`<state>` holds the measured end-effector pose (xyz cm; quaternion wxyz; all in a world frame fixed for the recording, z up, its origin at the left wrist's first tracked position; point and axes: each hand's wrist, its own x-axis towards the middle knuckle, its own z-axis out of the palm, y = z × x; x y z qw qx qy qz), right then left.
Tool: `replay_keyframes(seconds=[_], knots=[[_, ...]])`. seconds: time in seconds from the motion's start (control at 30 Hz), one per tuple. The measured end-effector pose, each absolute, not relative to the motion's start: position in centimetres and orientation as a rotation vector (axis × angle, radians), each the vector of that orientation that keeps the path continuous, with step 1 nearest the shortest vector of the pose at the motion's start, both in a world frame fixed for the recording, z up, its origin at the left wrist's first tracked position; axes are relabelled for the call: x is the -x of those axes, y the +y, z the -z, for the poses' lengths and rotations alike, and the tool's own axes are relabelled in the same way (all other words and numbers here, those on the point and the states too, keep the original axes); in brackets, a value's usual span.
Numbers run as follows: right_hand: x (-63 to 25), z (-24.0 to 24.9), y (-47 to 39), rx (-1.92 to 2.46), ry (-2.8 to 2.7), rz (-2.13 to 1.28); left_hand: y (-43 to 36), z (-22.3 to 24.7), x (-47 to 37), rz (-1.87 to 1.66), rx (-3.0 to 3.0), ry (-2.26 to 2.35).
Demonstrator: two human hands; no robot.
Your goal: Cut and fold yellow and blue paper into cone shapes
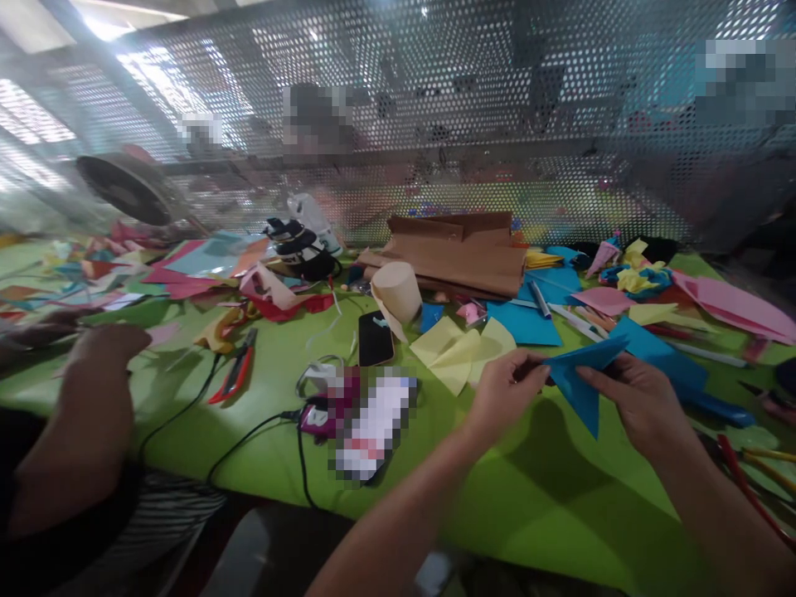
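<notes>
A folded piece of blue paper (578, 385) is held up above the green table between my two hands, one pointed corner hanging down. My left hand (507, 385) pinches its left corner between thumb and fingers. On the opposite side my right hand (640, 402) grips it, thumb on the front and fingers behind. Just beyond my left hand lie creased yellow paper sheets (451, 352). Behind my right hand is another blue sheet (668, 361), flat on the table.
A phone with a lit screen (376, 427), a dark phone (376, 340), a paper roll (398, 292), red pliers (235, 369) and a yellow glue gun (217, 332) lie to the left. Brown paper (451, 257) stands before a perforated metal screen (435, 108). A co-worker's arm (93, 398) reaches in at left.
</notes>
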<state>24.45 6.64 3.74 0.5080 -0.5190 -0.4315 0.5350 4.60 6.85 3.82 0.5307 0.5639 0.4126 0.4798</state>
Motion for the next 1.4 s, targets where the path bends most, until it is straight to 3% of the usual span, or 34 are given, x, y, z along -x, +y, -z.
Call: replay_keyframes(seconds=[0.3,0.7,1.1,1.4], knots=[[-24.3,-3.9,6.6,1.149,-1.035,-1.359,7.5,-4.1,-4.5,-1.117,-1.09,0.888],[-24.5,-3.4,6.9,1.124,-1.058,-1.316,7.6,-3.8,-4.0,-1.019,-1.425,1.102],[-25.3,-4.1,6.3,1.093,-1.63,-0.664,7.7,-3.4,-3.8,-0.886,-1.001,0.75],[-25.0,-4.1,6.6,1.055,-1.805,-0.555,8.2,-3.2,-3.9,-0.974,-0.885,0.774]])
